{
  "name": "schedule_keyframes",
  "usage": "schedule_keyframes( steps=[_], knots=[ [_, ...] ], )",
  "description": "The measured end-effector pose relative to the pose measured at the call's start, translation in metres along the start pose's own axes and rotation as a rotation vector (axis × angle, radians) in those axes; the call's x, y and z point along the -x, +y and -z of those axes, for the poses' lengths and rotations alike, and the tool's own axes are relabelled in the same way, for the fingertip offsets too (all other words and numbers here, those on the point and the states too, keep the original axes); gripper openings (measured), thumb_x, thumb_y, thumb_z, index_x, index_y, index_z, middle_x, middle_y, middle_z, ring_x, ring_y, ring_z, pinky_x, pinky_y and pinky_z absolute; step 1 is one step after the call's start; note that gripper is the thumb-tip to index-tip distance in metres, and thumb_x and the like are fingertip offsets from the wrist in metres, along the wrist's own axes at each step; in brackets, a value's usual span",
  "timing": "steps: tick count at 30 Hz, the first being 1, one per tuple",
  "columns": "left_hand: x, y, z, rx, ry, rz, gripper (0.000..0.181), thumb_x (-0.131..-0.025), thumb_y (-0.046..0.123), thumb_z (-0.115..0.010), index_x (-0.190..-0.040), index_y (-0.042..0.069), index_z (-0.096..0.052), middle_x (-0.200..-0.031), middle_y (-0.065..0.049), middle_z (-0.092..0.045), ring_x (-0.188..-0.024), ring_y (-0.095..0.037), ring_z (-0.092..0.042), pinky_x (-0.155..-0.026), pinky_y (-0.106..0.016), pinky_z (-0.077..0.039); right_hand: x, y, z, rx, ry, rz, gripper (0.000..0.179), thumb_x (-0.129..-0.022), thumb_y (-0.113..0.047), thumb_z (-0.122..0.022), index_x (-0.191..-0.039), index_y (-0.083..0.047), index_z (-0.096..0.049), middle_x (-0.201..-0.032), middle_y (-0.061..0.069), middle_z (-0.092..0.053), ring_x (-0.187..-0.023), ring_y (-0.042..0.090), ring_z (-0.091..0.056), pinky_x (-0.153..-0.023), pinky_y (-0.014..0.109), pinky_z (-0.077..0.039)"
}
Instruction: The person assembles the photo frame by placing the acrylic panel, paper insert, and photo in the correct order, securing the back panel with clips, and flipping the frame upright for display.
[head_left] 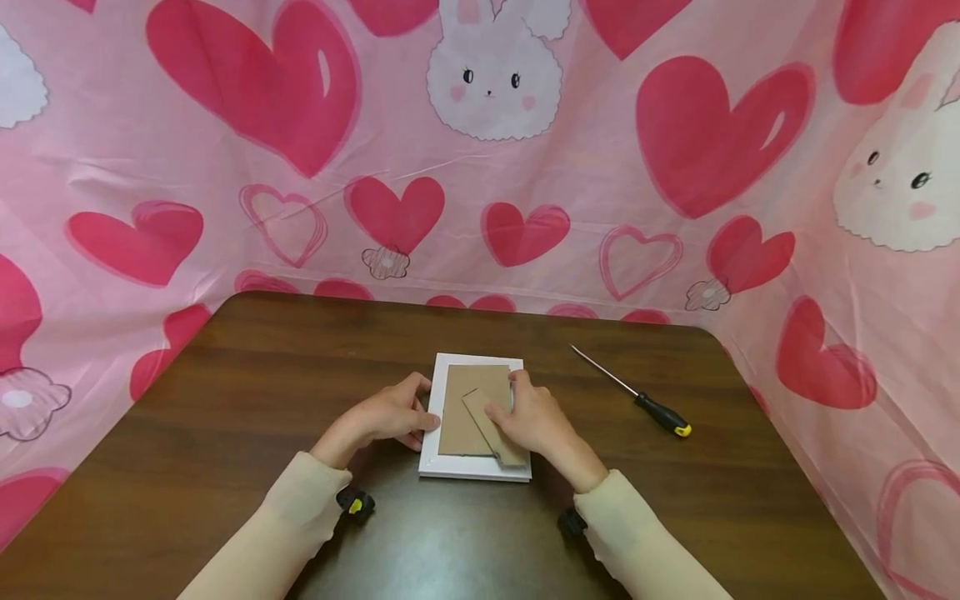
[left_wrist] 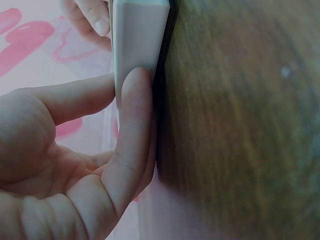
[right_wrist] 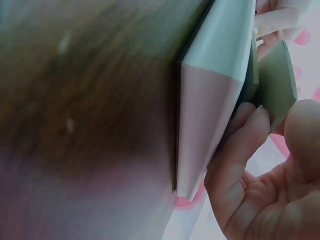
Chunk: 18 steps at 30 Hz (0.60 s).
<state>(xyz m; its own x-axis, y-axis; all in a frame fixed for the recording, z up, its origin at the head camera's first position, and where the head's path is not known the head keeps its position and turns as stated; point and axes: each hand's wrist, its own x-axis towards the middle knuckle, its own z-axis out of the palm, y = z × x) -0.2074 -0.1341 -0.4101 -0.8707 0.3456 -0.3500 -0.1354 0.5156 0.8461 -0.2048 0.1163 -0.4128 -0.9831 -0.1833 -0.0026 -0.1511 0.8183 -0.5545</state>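
Note:
A white picture frame (head_left: 468, 468) lies back side up on the table, showing a brown backing board (head_left: 457, 408). On that board a narrow brown stand flap (head_left: 482, 421) slants down to the lower right. My left hand (head_left: 392, 412) grips the frame's left side, thumb on the white border and fingers (left_wrist: 135, 115) along the outer edge. At the right side, my right hand (head_left: 542, 419) pinches the flap between thumb and fingers. The right wrist view shows the flap (right_wrist: 281, 82) tilted up off the back, with fingertips (right_wrist: 257, 120) beneath it.
A screwdriver (head_left: 630, 392) with a black and yellow handle lies to the right of the picture frame, tip pointing away to the left. Dark brown wood makes up the tabletop (head_left: 300, 358). Pink heart-printed cloth (head_left: 450, 183) hangs around its far and side edges.

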Motion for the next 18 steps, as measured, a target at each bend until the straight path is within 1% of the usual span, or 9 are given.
schedule_keyframes(
  steps=[3,8,15,18],
  knots=[
    [-0.0007,0.0011,0.0001,0.001,0.0,0.003,0.061,-0.098,0.012,-0.077,-0.146,0.001,-0.042,-0.095,-0.017,-0.062,-0.076,-0.025,-0.066,-0.071,-0.037,-0.066,-0.0009,0.0004,0.0019,0.003,-0.028,-0.007,0.067,-0.099,-0.035,-0.075,-0.143,0.007,-0.048,-0.114,0.024,-0.073,-0.088,0.028,-0.071,-0.077,0.046,-0.062],
    [-0.0019,0.0015,-0.0007,-0.002,0.002,0.008,0.061,-0.098,0.012,-0.077,-0.146,0.0,-0.042,-0.095,-0.018,-0.062,-0.075,-0.025,-0.067,-0.069,-0.036,-0.066,-0.0015,0.0005,0.005,0.002,-0.052,-0.018,0.068,-0.099,-0.036,-0.075,-0.144,0.007,-0.046,-0.114,0.023,-0.073,-0.081,0.024,-0.068,-0.072,0.042,-0.059],
    [-0.0018,0.0013,-0.0004,0.014,0.006,0.006,0.059,-0.098,0.009,-0.075,-0.145,-0.001,-0.042,-0.095,-0.018,-0.062,-0.075,-0.025,-0.067,-0.069,-0.037,-0.066,-0.0014,-0.0001,0.0056,-0.008,-0.068,-0.021,0.069,-0.099,-0.036,-0.075,-0.146,0.007,-0.046,-0.121,0.025,-0.071,-0.085,0.024,-0.068,-0.076,0.043,-0.061],
    [-0.002,0.0014,-0.0003,0.014,0.005,0.008,0.06,-0.098,0.009,-0.075,-0.146,-0.001,-0.041,-0.095,-0.018,-0.062,-0.076,-0.025,-0.067,-0.07,-0.037,-0.066,-0.0023,-0.0003,0.006,-0.01,-0.076,-0.016,0.069,-0.099,-0.036,-0.075,-0.146,0.007,-0.045,-0.119,0.025,-0.071,-0.081,0.023,-0.067,-0.073,0.04,-0.06]
  ],
)
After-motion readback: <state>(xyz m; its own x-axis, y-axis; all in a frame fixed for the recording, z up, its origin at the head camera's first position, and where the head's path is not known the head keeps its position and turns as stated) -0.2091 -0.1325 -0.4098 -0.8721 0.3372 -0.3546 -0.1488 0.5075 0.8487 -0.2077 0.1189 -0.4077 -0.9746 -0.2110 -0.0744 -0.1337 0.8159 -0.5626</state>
